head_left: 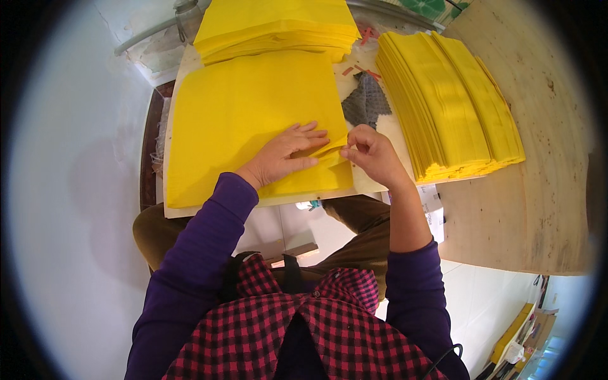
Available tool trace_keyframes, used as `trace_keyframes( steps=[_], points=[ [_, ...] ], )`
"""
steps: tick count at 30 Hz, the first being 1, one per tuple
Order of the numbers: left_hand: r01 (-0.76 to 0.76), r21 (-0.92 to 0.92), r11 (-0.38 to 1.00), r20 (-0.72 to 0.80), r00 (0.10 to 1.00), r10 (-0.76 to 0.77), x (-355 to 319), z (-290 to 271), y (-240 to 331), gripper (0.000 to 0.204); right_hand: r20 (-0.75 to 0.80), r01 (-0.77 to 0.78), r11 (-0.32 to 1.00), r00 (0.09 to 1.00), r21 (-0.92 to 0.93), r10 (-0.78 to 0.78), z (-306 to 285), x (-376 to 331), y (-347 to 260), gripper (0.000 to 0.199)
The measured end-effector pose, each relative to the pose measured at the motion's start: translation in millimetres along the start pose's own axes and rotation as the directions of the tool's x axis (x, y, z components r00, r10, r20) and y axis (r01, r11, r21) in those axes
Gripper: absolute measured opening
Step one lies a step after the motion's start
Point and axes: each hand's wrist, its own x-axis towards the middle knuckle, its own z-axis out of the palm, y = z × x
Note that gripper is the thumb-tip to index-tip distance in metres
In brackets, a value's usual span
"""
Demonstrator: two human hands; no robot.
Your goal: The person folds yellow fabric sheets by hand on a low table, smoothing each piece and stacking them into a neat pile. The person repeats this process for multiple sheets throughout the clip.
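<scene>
A broad yellow cloth-like sheet lies flat on the board in front of me, apparently the top of a low pile. My left hand rests on it palm down, fingers stretched out toward the right edge. At that edge my right hand pinches the sheet between thumb and fingers. A raised fold runs from the pinch toward my left fingertips. How many layers are in the pinch I cannot tell.
Behind the sheet stands a thick yellow stack. To the right is another stack of folded yellow pieces. A dark grey cloth lies between, near red scraps. A wooden panel borders the right side. A jar stands far left.
</scene>
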Motion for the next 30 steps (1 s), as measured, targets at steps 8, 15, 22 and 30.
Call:
trace_keyframes(
  steps=[8,15,22,30],
  points=[
    [-0.004,0.055,0.998,0.002,1.0,0.004,0,-2,5,0.067,0.0,0.06,0.994,0.998,-0.088,-0.061,-1,14,-13,0.011],
    [0.044,0.023,0.999,0.013,0.999,-0.045,-1,-4,7,0.069,0.003,0.064,0.995,0.998,-0.081,-0.064,0,20,-20,0.01],
    [0.03,0.049,0.998,-0.017,0.999,-0.029,-1,-2,7,0.062,0.005,0.047,0.996,0.999,-0.074,-0.047,-1,16,-24,0.008],
    [0.009,0.054,0.998,-0.016,1.0,-0.008,0,0,2,0.059,0.035,0.041,0.998,0.999,-0.04,-0.039,-5,9,-25,0.007]
  ],
)
